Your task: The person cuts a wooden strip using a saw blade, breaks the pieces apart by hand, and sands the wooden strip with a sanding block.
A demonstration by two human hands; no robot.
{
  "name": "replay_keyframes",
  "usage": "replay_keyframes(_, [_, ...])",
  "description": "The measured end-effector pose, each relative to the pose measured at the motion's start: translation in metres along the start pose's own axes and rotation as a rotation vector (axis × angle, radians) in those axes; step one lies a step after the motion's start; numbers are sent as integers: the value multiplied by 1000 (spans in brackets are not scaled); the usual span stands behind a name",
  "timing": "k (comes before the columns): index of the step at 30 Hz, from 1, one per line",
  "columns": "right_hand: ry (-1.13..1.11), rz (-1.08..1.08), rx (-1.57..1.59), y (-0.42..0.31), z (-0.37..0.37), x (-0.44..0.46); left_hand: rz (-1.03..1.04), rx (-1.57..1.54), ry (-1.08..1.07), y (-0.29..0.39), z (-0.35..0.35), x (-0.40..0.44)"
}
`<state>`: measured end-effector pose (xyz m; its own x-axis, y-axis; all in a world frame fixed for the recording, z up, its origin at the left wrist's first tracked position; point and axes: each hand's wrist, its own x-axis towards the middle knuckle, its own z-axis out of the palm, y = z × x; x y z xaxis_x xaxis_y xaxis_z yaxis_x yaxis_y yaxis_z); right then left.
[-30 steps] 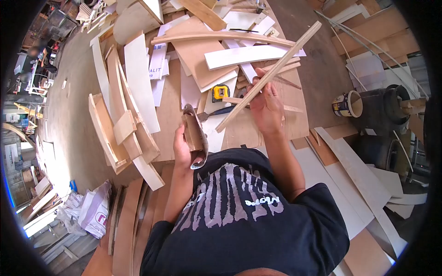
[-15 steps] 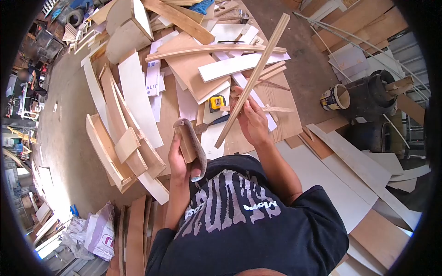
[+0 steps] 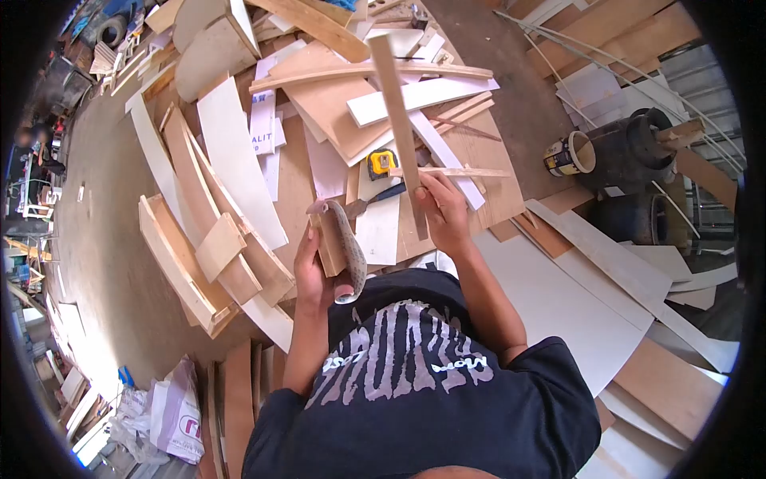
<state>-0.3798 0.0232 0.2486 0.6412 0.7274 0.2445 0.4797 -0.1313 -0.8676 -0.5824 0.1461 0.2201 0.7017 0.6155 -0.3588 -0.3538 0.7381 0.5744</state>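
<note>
My left hand (image 3: pixel 309 267) is wrapped round a wooden block with a strip of sandpaper (image 3: pixel 349 251) curled along it. A long thin wooden strip (image 3: pixel 396 120) stands nearly upright in my right hand (image 3: pixel 443 209), its fingers closed on the lower part. Just beyond the hands, a yellow and black tape measure (image 3: pixel 383 164) and a scraper with a dark handle (image 3: pixel 381 197) lie on the workbench (image 3: pixel 496 180). A short pale strip (image 3: pixel 471 172) lies behind my right hand.
Curved wooden pieces (image 3: pixel 179 263) overlap the bench's left side. White and brown boards (image 3: pixel 327 104) are piled at the back. A bucket (image 3: pixel 569 153) and black drums (image 3: pixel 630 148) stand right. Large panels (image 3: pixel 550 295) lie at lower right. People appear far left.
The long strip has swung from a rightward slant to nearly upright, and my right hand has moved left and closed on it. The sanding block has turned slightly in my left hand.
</note>
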Motion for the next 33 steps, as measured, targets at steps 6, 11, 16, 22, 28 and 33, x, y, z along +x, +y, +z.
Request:
replay_keyframes(6, [-41,-107,-177,17,11,1,3,-47,32,-1,-21,-1])
replay_keyframes(11, [-183,-70,-223,49,4,8,21,-129,13,-7,-25,-8])
replay_keyframes(16, [-328,-125,-343,91,14,11,71,-284,109,-30,3,1])
replay_keyframes(22, [-414,-102,-336,169,32,30,186,58,123,-68,24,13])
replay_keyframes(28, [-338,-130,-227,175,34,28,182,108,179,-90,43,18])
replay_keyframes(33, [-620,192,218,130,3,30,255,224,221,-97,47,25])
